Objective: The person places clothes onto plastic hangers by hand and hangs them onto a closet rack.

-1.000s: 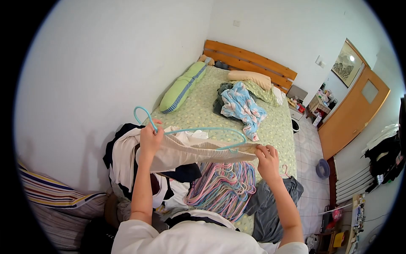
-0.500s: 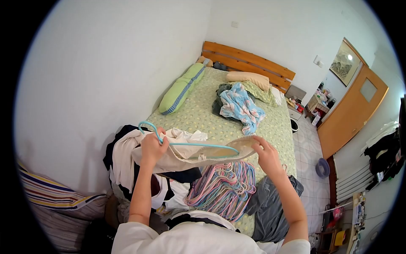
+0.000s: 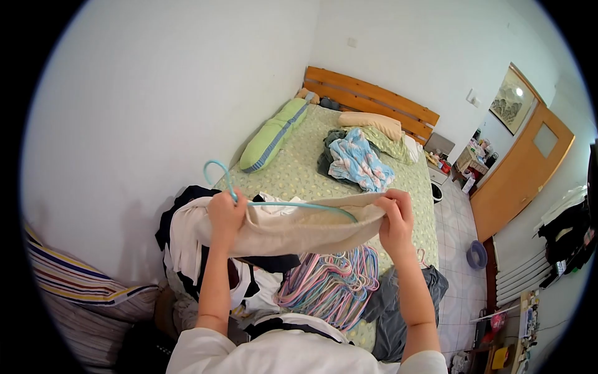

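My left hand point(image 3: 227, 215) is closed around a light-blue hanger point(image 3: 299, 204) near its neck, with the hook rising above the fist. It also appears to grip the edge of a beige garment point(image 3: 299, 234). The hanger's bar runs into the garment's opening, and its right end is near the far side of the cloth. Pinched at the garment's right edge is my right hand point(image 3: 396, 219), which holds the fabric stretched. Below the cloth lies a heap of pastel hangers point(image 3: 333, 287) on the bed, partly covered by the garment.
Piled clothes point(image 3: 187, 230) lie at the bed's left, with dark grey clothing point(image 3: 398, 299) at the right. Farther back on the bed are a green bolster point(image 3: 274, 134) and a blue patterned cloth point(image 3: 358, 159). A purple basin point(image 3: 476, 254) stands on the floor.
The garment has been raised slightly and turned, so more of its front panel faces me. My right hand has moved up a little. Both hands keep their hold.
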Demonstrator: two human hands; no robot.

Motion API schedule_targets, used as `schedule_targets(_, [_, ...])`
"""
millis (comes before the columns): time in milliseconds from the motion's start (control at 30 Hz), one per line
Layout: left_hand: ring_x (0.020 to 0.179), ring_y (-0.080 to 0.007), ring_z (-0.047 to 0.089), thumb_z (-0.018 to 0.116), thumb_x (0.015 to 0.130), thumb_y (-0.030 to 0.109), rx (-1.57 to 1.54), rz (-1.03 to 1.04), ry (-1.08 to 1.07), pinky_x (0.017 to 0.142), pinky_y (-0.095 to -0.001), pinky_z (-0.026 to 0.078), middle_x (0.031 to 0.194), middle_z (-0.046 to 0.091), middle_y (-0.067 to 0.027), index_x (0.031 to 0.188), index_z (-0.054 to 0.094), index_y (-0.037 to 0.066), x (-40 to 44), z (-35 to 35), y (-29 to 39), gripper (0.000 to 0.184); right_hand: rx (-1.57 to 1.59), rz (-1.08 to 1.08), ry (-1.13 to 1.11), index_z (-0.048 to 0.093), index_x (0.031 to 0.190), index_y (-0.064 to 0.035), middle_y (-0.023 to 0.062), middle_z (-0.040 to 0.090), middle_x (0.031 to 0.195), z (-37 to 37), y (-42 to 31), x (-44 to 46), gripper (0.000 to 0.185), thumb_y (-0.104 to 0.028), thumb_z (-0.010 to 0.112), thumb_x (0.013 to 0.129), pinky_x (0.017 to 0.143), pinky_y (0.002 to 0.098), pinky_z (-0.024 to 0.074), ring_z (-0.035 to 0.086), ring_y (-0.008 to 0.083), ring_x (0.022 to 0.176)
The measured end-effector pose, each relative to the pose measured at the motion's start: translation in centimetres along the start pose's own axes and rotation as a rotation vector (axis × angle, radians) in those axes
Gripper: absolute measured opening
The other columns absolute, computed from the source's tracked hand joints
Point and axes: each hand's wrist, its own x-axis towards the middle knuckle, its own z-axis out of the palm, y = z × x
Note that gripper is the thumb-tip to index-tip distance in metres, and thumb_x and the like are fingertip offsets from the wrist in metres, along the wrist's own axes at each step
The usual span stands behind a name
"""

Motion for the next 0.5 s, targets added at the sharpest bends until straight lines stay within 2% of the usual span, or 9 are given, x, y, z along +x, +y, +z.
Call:
schedule_targets(200, [0.059,-0.0368,0.058,0.057,0.078,0.021,-0.029,0.052,0.001,0.054,-0.0466,0.044,0.060,0.058,-0.0167,0.073,0.060,0.002,0.2,-0.9,0.7,0.020,-0.081,0.045,-0.101,0.060,0.094,-0.0037,0.0099,0.052,0.101,-1.1,1.2,-0.3,0.033,0.016,0.059,0.066,0.059,0.0315,0.0483,0.057,0.0251,0.072])
schedule_targets(300, [0.058,-0.0355,0.058,0.058,0.077,0.021,-0.120,0.081,-0.052,0.054,-0.0459,0.044,0.058,0.057,-0.0151,0.071,0.058,0.003,-0.8,0.4,3.7,0.019,0.075,0.079,-0.075,0.061,0.095,-0.0049,0.0104,0.052,0.106,0.5,0.2,0.1,0.033,0.013,0.059,0.068,0.062,0.0334,0.0491,0.057,0.0262,0.075])
schedule_targets(400, [0.057,-0.0338,0.058,0.059,0.077,0.022,-0.204,0.054,-0.126,0.052,-0.0442,0.043,0.056,0.056,-0.0136,0.071,0.059,0.004,-1.6,1.3,7.7,0.019,0.179,0.102,-0.309,0.060,0.102,-0.0081,0.0106,0.051,0.112,3.3,-1.9,0.4,0.033,0.003,0.063,0.072,0.069,0.0366,0.0492,0.057,0.0267,0.082])
schedule_targets(500, [0.054,-0.0320,0.057,0.060,0.076,0.023,-0.244,-0.023,-0.172,0.050,-0.0426,0.042,0.055,0.055,-0.0117,0.071,0.059,0.005,-1.2,1.2,9.2,0.019,0.109,-0.020,-0.394,0.056,0.112,-0.0122,0.0103,0.051,0.117,6.7,-1.8,-0.9,0.040,-0.011,0.068,0.075,0.075,0.0379,0.0481,0.057,0.0260,0.089])
